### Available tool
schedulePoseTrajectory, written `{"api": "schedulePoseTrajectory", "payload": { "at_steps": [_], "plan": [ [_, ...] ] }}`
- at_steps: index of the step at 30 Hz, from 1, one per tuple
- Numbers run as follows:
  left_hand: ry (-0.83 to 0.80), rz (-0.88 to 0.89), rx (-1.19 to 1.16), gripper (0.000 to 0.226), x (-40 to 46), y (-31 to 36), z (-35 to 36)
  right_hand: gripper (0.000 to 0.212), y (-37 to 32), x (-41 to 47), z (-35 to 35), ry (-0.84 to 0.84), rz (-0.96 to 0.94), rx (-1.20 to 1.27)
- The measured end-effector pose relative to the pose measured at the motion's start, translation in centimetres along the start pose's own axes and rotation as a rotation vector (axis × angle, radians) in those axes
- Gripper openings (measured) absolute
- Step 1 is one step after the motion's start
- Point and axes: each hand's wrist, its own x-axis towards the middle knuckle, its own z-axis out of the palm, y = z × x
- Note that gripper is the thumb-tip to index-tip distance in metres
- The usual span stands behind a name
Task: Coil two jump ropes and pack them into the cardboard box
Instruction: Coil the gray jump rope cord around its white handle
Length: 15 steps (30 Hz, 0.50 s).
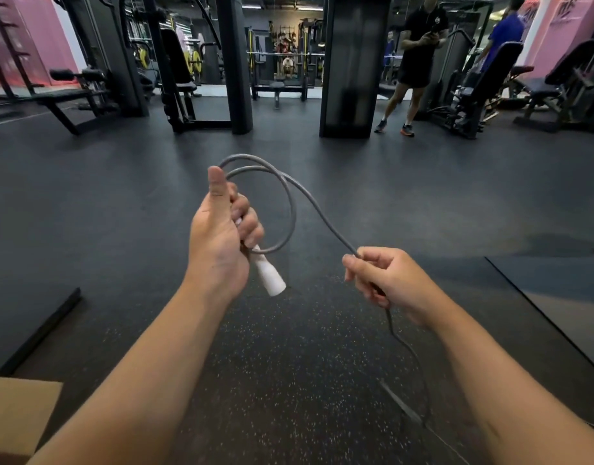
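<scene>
My left hand [221, 236] grips a grey jump rope [290, 203] by its white handle [271, 275], thumb up, with one loop of cord held in the fist. From that loop the cord runs down and right into my right hand [384, 280], which pinches it between thumb and fingers. Below that hand the rope hangs to the floor and trails off toward the bottom right. A corner of the cardboard box [17, 417] shows at the bottom left, beside my left forearm. A second rope is not in view.
The floor [288, 364] is dark speckled rubber, with darker mats [30, 317] at left and right. Weight machines, benches and pillars [352, 68] stand across the back. Two people [419, 55] stand at the back right.
</scene>
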Motion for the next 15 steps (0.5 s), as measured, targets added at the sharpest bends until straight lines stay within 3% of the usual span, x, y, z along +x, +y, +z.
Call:
{"api": "schedulePoseTrajectory", "payload": {
  "at_steps": [3,7,12,15],
  "plan": [
    [0.055,-0.015,-0.158,0.039,-0.5,-1.2,0.7,0.036,-0.6,0.2,2.1,0.019,-0.016,0.066],
    [0.122,-0.020,-0.223,0.040,-1.8,-3.0,1.9,0.050,-1.9,-0.7,7.5,0.089,-0.032,0.286],
    [0.108,-0.009,-0.090,0.038,-2.9,-3.7,2.3,0.053,-2.5,-1.1,10.0,0.384,-0.068,0.354],
    [0.104,0.014,0.051,0.035,-3.2,-3.8,1.5,0.033,-2.3,-0.5,9.1,0.389,-0.065,0.333]
  ]
}}
